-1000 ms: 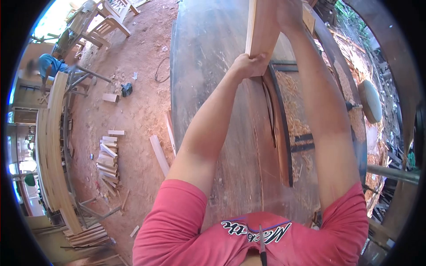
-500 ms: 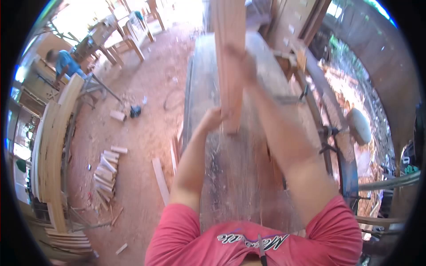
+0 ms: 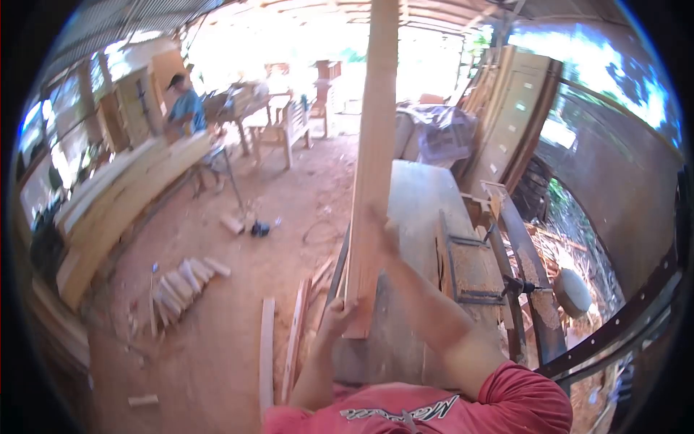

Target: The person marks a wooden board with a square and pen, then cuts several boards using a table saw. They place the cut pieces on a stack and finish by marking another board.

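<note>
A long, pale wooden board (image 3: 372, 137) rises from near my body to the top edge of the view, above a dusty workbench (image 3: 426, 195). My left hand (image 3: 338, 316) is closed on its left edge near the lower end. Farther up, my right hand (image 3: 383, 235) grips the right edge, slightly blurred, with part of the fingers hidden. The board's near end face shows just beyond my chest.
On the left floor lies a pile of short wood offcuts (image 3: 181, 286), with long strips (image 3: 267, 354) nearer the bench. Thick planks (image 3: 130, 202) rest at far left, where a person in a blue shirt (image 3: 186, 112) is. A rounded disc (image 3: 572, 293) stands at right.
My view has tilted up and shows more of the workshop. The board, held in both hands throughout, now extends farther up the view, and its near end sits lower.
</note>
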Action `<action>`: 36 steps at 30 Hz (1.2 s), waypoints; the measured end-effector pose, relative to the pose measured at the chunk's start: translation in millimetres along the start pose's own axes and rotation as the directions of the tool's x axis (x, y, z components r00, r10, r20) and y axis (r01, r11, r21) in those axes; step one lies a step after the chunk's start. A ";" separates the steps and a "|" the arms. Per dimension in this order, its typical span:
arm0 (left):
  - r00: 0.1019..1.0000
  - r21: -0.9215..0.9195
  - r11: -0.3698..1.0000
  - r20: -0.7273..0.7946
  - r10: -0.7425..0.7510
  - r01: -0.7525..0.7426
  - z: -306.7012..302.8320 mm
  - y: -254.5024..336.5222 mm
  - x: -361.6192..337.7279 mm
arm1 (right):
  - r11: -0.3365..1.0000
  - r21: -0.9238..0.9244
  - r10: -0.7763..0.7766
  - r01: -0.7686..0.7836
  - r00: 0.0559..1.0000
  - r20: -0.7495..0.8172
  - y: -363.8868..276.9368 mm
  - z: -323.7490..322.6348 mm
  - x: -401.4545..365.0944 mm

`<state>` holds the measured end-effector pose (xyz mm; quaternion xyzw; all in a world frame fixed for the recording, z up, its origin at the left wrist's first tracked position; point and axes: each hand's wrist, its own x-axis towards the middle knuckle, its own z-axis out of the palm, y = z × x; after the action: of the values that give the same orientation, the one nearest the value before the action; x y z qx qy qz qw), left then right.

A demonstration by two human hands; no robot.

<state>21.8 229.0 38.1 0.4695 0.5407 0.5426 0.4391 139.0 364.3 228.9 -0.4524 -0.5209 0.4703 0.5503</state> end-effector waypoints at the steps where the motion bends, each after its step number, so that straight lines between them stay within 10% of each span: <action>1: 0.996 0.015 0.997 -0.049 0.074 -0.074 -4.5 -21.5 -11.1 | 0.998 -0.013 -0.065 0.065 0.997 -0.040 6.0 7.5 -8.1; 3: 0.958 -0.130 0.990 -0.285 0.007 -0.046 -4.9 -31.5 -56.7 | 1.000 0.027 -0.002 0.002 1.000 -0.003 22.0 22.7 -26.7; 4: 0.891 0.138 0.965 -0.372 0.260 -0.224 -21.4 -33.2 -81.0 | 0.988 0.069 0.131 -0.136 0.989 0.074 30.5 32.2 -39.2; 6: 0.882 0.588 0.808 -0.393 0.259 0.024 -67.8 -9.7 -156.2 | 0.859 0.384 0.173 -0.339 0.898 0.405 4.4 54.1 -103.1; 7: 0.923 0.043 0.964 -0.303 -0.238 0.263 -80.1 34.1 -201.6 | 0.846 0.336 0.245 -0.415 0.861 0.446 9.6 65.8 -132.4; 8: 0.936 0.322 0.946 -0.345 0.069 0.049 -94.7 37.9 -237.7 | 0.788 0.365 0.263 -0.496 0.807 0.528 14.3 81.9 -159.8; 10: 0.913 0.210 0.977 -0.406 0.044 0.046 -125.2 42.4 -294.5 | 0.698 0.402 0.277 -0.593 0.741 0.612 37.6 122.5 -206.2; 12: 0.781 0.669 0.562 -0.621 0.064 0.486 -144.9 82.4 -356.0 | 0.532 0.406 0.372 -0.743 0.636 0.676 78.7 162.2 -258.5; 14: 0.682 0.589 0.466 -0.730 -0.044 0.661 -161.2 63.3 -405.6 | 0.369 0.307 0.502 -0.877 0.466 0.728 91.0 183.5 -307.3; 24: 0.340 0.229 0.252 -0.649 -0.681 0.940 -215.7 36.6 -471.7 | 0.041 0.246 0.859 -0.968 0.160 0.486 293.5 206.7 -466.4; 26: 0.396 0.267 0.293 -0.605 -0.691 0.918 -225.5 15.6 -481.5 | 0.036 0.256 0.895 -0.966 0.145 0.422 324.9 201.6 -475.2; 28: 0.714 0.611 0.411 -0.411 -0.566 0.677 -238.8 11.8 -460.4 | 0.077 0.271 0.885 -0.959 0.191 0.425 364.9 198.1 -471.7; 31: 0.778 0.679 0.465 -0.259 -0.573 0.569 -253.8 -25.9 -430.3 | 0.071 0.233 0.883 -0.970 0.170 0.438 355.4 199.3 -425.2; 33: 0.632 0.415 0.521 -0.194 -0.750 0.746 -268.5 -58.4 -387.9 | 0.099 0.214 0.874 -0.972 0.188 0.448 336.4 201.0 -394.9; 36: 0.726 0.535 0.542 -0.220 -0.651 0.648 -256.8 -109.3 -307.1 | 0.361 -0.168 0.910 -0.917 0.307 0.278 321.3 176.4 -369.1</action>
<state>-181.2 -114.7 -75.2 0.3468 0.8120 0.1488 0.4452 -57.6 48.4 -134.6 -0.5769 -0.2508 0.7711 0.0983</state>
